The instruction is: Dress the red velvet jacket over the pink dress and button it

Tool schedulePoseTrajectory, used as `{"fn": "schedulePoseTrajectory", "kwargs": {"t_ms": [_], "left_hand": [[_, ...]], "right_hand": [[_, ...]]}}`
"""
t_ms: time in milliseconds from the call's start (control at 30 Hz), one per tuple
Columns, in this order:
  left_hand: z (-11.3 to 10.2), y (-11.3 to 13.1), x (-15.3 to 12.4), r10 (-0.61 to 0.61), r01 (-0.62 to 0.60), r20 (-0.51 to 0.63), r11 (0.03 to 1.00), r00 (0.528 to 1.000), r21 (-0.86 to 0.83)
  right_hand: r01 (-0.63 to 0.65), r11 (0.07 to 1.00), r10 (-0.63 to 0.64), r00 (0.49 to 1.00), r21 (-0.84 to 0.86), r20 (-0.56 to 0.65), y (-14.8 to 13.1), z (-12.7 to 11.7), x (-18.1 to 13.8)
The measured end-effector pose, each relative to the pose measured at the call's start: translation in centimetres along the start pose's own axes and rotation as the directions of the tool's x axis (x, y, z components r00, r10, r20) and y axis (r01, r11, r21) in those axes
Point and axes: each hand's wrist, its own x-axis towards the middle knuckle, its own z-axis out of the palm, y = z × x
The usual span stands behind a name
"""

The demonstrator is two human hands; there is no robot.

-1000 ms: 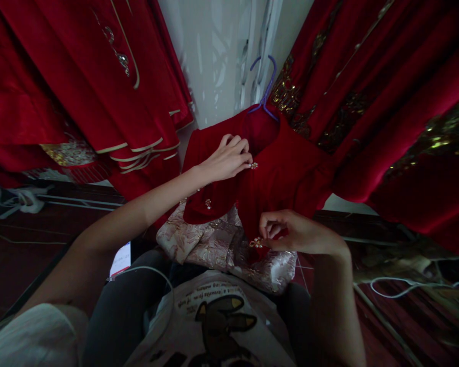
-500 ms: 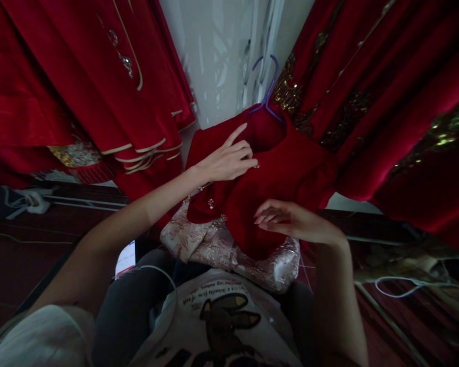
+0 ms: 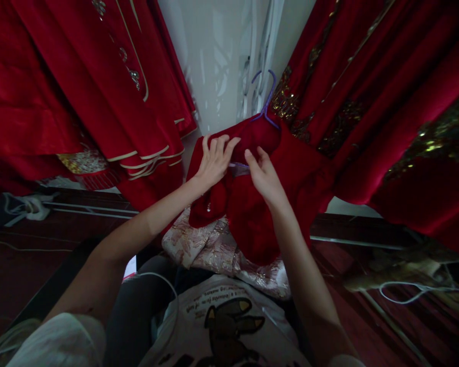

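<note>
A red jacket (image 3: 302, 173) hangs in front of me on a purple hanger (image 3: 268, 109), its front parted near the neckline. My left hand (image 3: 215, 160) is closed on the jacket's left front edge with bent fingers. Opposite it, my right hand (image 3: 266, 178) has thumb and fingers closed at the other front edge. Between the hands a pale purple strip (image 3: 240, 168) shows inside the opening; I cannot tell if it is part of the hanger. A small beaded ornament (image 3: 208, 207) sits on the left front. Below hangs shiny pink-gold patterned cloth (image 3: 214, 242).
Red garments with cream piping (image 3: 137, 127) hang at the left, and red ones with gold sequins (image 3: 352, 117) at the right. Behind the jacket stands a pale glossy panel (image 3: 210, 66). A white cord (image 3: 401, 293) lies at the lower right. Near my left leg is a white card (image 3: 130, 267).
My right hand has risen from the jacket's lower front to the neckline. My left hand has shifted left and turned. The front has opened, baring the pale purple strip.
</note>
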Motion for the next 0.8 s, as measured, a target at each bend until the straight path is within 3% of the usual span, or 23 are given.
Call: {"fn": "schedulePoseTrajectory", "kwargs": {"t_ms": [133,233,300,433,567,667,800], "left_hand": [[0.9,-1.9,-1.1,-0.224,0.213,-0.134,0.973,0.965,-0.091],[0.7,-5.0,-1.2,-0.327,0.293,-0.144,0.931,0.934,-0.215],[-0.1,-7.0,-1.0,-0.397,0.353,-0.13,0.897,0.909,-0.266],[-2.2,-9.7,-0.3,-0.491,0.446,-0.098,0.845,0.866,-0.295],[-2.4,-10.5,0.3,-0.501,0.453,-0.073,0.829,0.862,-0.328],[-1.7,-10.5,0.1,-0.539,0.48,-0.067,0.794,0.839,-0.372],[-1.1,-10.2,-0.5,-0.589,0.534,-0.005,0.735,0.808,-0.419]], "right_hand": [[-0.076,0.954,0.016,0.979,-0.291,-0.202,2.3,-0.1,-0.4],[-0.067,0.887,-0.082,0.951,-0.457,-0.298,4.2,-3.5,-0.6],[-0.015,0.84,-0.171,0.942,-0.543,-0.29,5.1,-6.4,-0.6],[0.081,0.811,-0.304,0.905,-0.58,-0.299,5.1,-11.0,-0.8],[0.12,0.8,-0.404,0.832,-0.588,-0.38,4.3,-12.8,-1.0],[0.167,0.755,-0.472,0.809,-0.634,-0.35,4.3,-13.6,-0.7],[0.217,0.698,-0.454,0.871,-0.682,-0.187,4.9,-14.3,-0.6]]}}
